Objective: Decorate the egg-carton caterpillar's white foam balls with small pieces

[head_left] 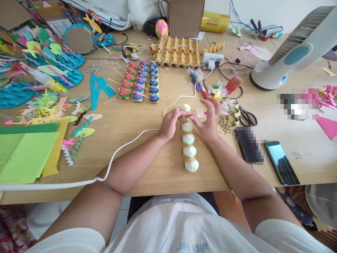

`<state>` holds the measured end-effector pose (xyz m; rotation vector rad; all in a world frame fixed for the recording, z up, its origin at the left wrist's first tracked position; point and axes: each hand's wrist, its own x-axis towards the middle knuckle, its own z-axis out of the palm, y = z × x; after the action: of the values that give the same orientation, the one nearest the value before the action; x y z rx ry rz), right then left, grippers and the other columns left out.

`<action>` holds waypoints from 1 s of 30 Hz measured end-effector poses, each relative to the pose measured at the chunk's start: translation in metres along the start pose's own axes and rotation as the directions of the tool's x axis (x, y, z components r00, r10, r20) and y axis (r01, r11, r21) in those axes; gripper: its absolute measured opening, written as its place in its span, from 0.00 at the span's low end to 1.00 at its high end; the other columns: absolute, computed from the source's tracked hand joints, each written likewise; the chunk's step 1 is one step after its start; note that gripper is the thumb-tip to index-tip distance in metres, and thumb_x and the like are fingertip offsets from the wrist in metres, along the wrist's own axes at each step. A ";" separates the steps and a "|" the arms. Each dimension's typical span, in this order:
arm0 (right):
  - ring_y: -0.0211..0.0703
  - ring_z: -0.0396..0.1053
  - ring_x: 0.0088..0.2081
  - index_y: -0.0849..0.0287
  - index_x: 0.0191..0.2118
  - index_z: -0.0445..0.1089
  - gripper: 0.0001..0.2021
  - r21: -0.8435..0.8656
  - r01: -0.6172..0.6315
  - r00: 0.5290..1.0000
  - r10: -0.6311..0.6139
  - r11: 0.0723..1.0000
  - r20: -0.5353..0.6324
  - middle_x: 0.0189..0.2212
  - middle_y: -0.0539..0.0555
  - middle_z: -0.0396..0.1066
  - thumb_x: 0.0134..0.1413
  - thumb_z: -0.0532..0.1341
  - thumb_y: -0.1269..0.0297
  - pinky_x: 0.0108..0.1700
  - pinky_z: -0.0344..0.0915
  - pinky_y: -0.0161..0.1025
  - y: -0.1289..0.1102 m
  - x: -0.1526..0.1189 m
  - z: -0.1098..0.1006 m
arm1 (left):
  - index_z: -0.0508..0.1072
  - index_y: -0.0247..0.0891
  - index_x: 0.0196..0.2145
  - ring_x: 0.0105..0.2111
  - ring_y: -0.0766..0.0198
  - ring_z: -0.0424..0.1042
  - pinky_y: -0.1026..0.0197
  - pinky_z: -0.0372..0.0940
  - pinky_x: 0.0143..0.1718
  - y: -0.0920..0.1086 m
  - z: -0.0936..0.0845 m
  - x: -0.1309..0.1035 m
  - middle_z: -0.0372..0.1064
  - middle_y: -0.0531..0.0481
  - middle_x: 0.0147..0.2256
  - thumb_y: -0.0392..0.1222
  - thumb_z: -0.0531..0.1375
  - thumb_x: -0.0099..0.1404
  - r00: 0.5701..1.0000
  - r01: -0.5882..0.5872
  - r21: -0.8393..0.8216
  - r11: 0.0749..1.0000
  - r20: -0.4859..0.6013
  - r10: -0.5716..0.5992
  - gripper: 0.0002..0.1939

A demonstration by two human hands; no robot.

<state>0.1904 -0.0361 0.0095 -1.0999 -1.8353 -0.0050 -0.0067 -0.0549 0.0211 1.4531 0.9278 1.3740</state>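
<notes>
A column of egg-carton cups topped with white and edged in light green [188, 139] runs toward me across the wooden table [152, 165]. Over its far part, my left hand [171, 123] comes in from the left with its fingers pinched together. From the right, my right hand [207, 121] meets it, thumb and forefinger curved. A small red piece [191, 115] shows between the fingertips of both hands; its shape is too small to make out. One white-topped cup [185, 107] shows just beyond my fingers, and the cup beneath them is partly hidden.
Painted carton cups with pins [138, 82] stand beyond my left hand. A white cable [126, 144] crosses my left forearm. Scissors [247, 116], a phone [282, 162] and a white fan [292, 52] are at the right. Green paper [26, 154] and cutouts lie left.
</notes>
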 end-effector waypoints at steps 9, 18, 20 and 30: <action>0.66 0.62 0.69 0.49 0.67 0.64 0.36 0.067 -0.016 1.000 0.017 0.998 -0.011 0.64 0.65 0.61 0.61 0.67 0.36 0.71 0.62 0.71 0.005 0.002 0.000 | 0.89 0.41 0.37 0.36 0.58 0.71 0.54 0.62 0.37 -0.003 0.001 0.001 0.81 0.43 0.37 0.78 0.46 0.73 0.999 0.017 -0.043 0.999 -0.050 -0.019 0.44; 0.57 0.69 0.64 0.50 0.44 0.77 0.15 0.121 0.002 1.000 0.001 0.993 -0.019 0.58 0.60 0.69 0.67 0.66 0.45 0.68 0.67 0.63 -0.007 0.004 -0.001 | 0.89 0.41 0.37 0.37 0.58 0.75 0.54 0.66 0.37 0.000 0.001 0.000 0.83 0.43 0.39 0.76 0.46 0.75 0.999 -0.007 -0.010 1.000 -0.045 0.007 0.43; 0.57 0.70 0.62 0.50 0.41 0.78 0.12 0.107 0.030 1.000 -0.030 0.994 -0.002 0.56 0.59 0.71 0.69 0.65 0.48 0.68 0.66 0.63 -0.009 0.004 -0.002 | 0.88 0.40 0.37 0.39 0.56 0.77 0.53 0.68 0.40 0.004 0.001 0.000 0.83 0.43 0.39 0.77 0.45 0.75 0.999 -0.006 0.033 0.999 -0.049 0.008 0.44; 0.54 0.72 0.58 0.49 0.44 0.81 0.10 0.061 0.043 0.999 -0.042 0.997 -0.019 0.52 0.57 0.74 0.71 0.62 0.56 0.64 0.66 0.60 -0.009 0.005 -0.002 | 0.87 0.40 0.36 0.44 0.53 0.80 0.51 0.72 0.51 0.007 0.002 0.000 0.85 0.43 0.42 0.76 0.46 0.75 0.991 0.013 0.078 0.997 -0.137 -0.003 0.43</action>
<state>0.1848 -0.0386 0.0181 -1.0149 -1.8312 0.0162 -0.0051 -0.0571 0.0276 1.4261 1.0848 1.4595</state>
